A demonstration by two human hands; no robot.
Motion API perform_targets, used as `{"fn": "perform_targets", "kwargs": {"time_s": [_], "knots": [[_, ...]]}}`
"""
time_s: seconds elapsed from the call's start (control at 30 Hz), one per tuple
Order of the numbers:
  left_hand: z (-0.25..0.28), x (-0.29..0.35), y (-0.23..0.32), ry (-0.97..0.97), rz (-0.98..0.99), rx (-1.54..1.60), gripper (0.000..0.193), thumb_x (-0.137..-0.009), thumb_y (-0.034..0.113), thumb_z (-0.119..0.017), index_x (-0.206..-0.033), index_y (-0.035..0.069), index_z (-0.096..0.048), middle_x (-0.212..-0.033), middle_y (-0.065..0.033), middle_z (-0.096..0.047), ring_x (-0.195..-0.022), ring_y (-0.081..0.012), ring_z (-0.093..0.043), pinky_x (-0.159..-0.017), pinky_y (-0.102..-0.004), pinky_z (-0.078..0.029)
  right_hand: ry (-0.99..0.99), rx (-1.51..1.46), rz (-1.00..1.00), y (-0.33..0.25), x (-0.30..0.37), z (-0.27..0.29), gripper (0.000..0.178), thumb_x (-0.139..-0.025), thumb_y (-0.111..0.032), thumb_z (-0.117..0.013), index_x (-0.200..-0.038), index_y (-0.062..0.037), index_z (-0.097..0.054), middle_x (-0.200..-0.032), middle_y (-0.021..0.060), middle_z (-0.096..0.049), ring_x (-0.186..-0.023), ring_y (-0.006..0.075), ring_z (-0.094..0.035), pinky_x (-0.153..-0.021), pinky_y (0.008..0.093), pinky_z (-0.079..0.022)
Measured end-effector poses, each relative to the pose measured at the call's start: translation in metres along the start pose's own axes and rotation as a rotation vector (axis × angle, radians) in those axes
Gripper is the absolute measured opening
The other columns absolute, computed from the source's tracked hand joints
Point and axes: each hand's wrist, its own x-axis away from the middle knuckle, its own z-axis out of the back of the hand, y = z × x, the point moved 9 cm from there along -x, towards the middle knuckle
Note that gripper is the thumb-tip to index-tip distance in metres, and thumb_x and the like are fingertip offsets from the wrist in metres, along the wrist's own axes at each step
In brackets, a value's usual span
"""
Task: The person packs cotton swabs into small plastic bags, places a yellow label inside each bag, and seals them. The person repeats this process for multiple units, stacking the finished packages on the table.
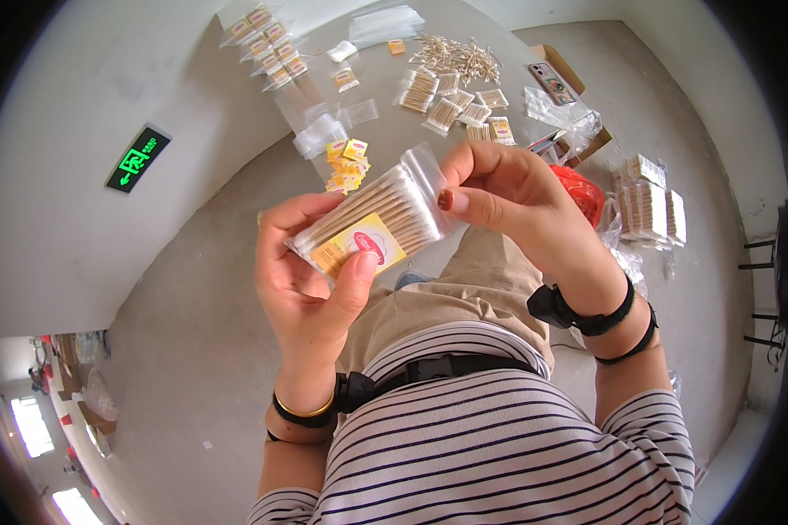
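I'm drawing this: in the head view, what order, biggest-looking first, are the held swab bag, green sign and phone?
Swab bag
Green sign
Phone
The bag's nearness makes it look bigger.

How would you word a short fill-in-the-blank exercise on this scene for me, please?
1. The left hand holds a clear bag of cotton swabs, its ____ lying over the label card.
2. The right hand is at the end of the bag where the swab tips are coloured ____.
3. The background colour of most of the label card is ____.
4. The lit sign on the wall at the left glows ____.

Missing words: thumb; white; yellow; green.
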Motion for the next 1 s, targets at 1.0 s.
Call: {"fn": "perform_targets", "kwargs": {"time_s": [1.0], "knots": [[-0.033,-0.013,0.000,-0.240,-0.199,-0.442,0.010,-0.095,0.004,-0.064,-0.088,0.000,-0.058,-0.092,-0.0079,-0.058,-0.080,-0.0200,-0.053,-0.076,-0.0308,-0.044,0.002,0.405,0.167,0.013,0.002,-0.011,0.012,-0.092,-0.003,-0.077,-0.093,0.0005,-0.065,-0.093,0.0050,-0.069,-0.085,0.0130,-0.065,-0.078,0.0299,-0.054]]}}
